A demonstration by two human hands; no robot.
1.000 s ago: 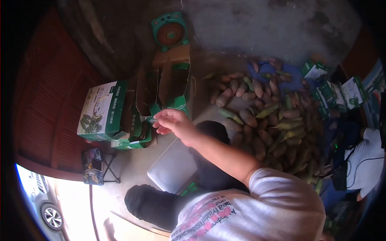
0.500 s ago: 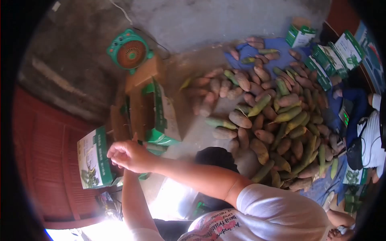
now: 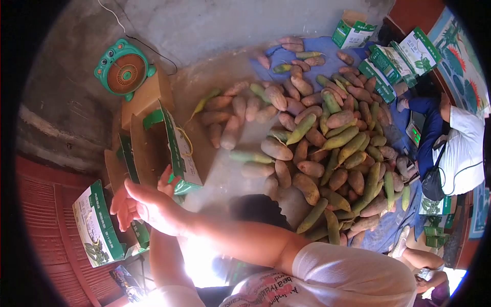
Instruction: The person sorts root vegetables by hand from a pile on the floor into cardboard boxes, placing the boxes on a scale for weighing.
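By the green-and-white cardboard box (image 3: 190,166), our right hand (image 3: 148,211) has fingers apart; our left hand (image 3: 166,184), fingers unclear; their crossing could jostle it.

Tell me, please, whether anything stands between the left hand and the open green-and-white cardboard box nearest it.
Nothing visible stands between the left hand and the box; the fingers are at its lower corner, though contact is unclear. The right arm crosses in front of the left forearm, outside that gap.
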